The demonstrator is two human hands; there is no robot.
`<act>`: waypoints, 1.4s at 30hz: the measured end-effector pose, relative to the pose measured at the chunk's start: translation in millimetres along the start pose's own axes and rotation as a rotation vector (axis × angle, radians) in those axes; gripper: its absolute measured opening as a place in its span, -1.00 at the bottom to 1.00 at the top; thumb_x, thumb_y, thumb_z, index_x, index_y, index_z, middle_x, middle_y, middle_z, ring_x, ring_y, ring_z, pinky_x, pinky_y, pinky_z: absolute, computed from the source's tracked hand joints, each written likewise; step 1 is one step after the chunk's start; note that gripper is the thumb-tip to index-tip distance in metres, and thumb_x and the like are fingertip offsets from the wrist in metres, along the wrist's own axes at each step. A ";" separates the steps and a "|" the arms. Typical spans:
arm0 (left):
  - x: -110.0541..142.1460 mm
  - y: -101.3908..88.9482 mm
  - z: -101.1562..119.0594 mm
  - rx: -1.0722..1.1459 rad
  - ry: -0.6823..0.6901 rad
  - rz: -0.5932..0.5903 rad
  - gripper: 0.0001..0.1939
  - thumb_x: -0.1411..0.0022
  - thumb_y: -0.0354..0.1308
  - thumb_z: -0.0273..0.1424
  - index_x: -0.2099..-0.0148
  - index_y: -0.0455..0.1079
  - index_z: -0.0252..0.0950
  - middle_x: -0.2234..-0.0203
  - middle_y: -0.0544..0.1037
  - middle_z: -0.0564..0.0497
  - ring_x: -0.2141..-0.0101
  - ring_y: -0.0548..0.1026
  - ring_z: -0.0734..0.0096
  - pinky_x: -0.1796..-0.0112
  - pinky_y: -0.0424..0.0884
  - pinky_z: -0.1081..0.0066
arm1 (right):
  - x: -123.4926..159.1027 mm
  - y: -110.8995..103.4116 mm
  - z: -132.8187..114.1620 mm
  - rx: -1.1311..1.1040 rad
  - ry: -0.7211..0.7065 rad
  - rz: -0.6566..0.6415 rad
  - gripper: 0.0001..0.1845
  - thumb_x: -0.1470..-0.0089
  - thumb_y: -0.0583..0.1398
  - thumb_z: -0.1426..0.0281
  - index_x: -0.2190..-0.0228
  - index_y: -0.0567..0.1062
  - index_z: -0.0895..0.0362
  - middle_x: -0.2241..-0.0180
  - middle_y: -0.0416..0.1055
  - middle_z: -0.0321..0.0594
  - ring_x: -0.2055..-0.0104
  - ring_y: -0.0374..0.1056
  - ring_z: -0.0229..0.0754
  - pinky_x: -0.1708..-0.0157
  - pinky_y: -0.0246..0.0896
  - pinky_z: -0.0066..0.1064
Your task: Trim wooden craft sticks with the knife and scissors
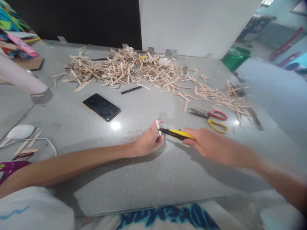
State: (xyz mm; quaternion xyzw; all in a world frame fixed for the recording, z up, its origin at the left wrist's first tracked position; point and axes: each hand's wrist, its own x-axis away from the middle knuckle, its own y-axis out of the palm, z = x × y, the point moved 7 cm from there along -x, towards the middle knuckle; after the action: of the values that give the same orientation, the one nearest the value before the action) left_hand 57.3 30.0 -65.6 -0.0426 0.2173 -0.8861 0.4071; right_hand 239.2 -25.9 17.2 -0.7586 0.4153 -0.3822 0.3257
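Over the middle of the grey table, my left hand (151, 140) is closed on a short, pale wooden craft stick (157, 124). The stick points upward and away from me between the fingers. My right hand (203, 142) is wrapped round the handle of a yellow and black utility knife (177, 133). The knife's front end meets the stick beside my left fingers; its blade is too small to make out. Red and yellow handled scissors (211, 118) lie partly spread beyond my right hand.
A wide pile of craft sticks (124, 70) spreads along the back of the table (134, 185), trailing right. A phone (102, 107) and a black pen-like tool (131, 89) lie before it. At left are a white mouse-like object (21, 131) and a cable (51, 145).
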 end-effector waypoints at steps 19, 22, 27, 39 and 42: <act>-5.2 -3.6 -6.2 0.071 -0.068 -0.034 -0.27 -0.48 0.09 -0.39 -0.50 -0.19 -0.40 0.61 0.38 0.30 0.62 0.48 0.39 0.52 0.34 0.43 | -1.5 31.4 -3.4 -0.108 0.153 0.138 -0.81 -0.47 0.12 0.26 0.09 0.51 0.04 0.50 0.43 -0.25 0.52 0.29 -0.11 0.48 -0.01 -0.32; -5.4 -3.7 -4.3 0.040 -0.036 -0.030 -0.23 -0.45 0.13 -0.40 -0.52 -0.18 -0.43 0.60 0.37 0.29 0.61 0.47 0.39 0.50 0.34 0.41 | 0.9 24.9 -4.9 -0.131 0.139 0.193 -0.82 -0.45 0.16 0.24 0.18 0.51 0.02 0.51 0.41 -0.25 0.51 0.30 -0.11 0.47 -0.01 -0.31; -4.1 0.4 -4.2 0.039 -0.059 -0.083 -0.22 -0.47 0.09 -0.40 -0.54 -0.23 -0.43 0.62 0.42 0.28 0.64 0.45 0.41 0.53 0.31 0.45 | -10.1 2.0 -12.8 -0.082 0.021 -0.058 -0.65 -0.45 0.17 0.22 0.41 0.48 0.03 0.57 0.42 -0.27 0.58 0.23 -0.18 0.49 -0.08 -0.30; -2.3 -3.9 -1.1 -0.013 0.019 -0.014 -0.20 -0.46 0.09 -0.42 -0.56 -0.21 -0.42 0.59 0.32 0.30 0.62 0.39 0.46 0.52 0.25 0.48 | -4.2 10.9 -22.8 -0.092 0.039 -0.020 -0.67 -0.48 0.19 0.16 0.34 0.48 0.03 0.55 0.40 -0.26 0.60 0.20 -0.20 0.54 -0.11 -0.29; -1.7 -6.5 0.7 -0.027 0.027 0.014 -0.19 -0.44 0.10 -0.44 -0.56 -0.22 -0.40 0.56 0.32 0.30 0.60 0.38 0.49 0.51 0.27 0.50 | 0.7 23.2 -14.0 -0.093 0.191 0.101 -0.84 -0.49 0.17 0.27 0.12 0.50 0.06 0.55 0.33 -0.34 0.61 0.16 -0.22 0.54 -0.09 -0.33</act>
State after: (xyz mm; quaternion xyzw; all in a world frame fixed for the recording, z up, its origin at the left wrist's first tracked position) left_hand 54.1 34.8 -62.0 -0.0344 0.2353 -0.8806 0.4098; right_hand 218.7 -39.3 5.6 -0.7111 0.4996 -0.4160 0.2678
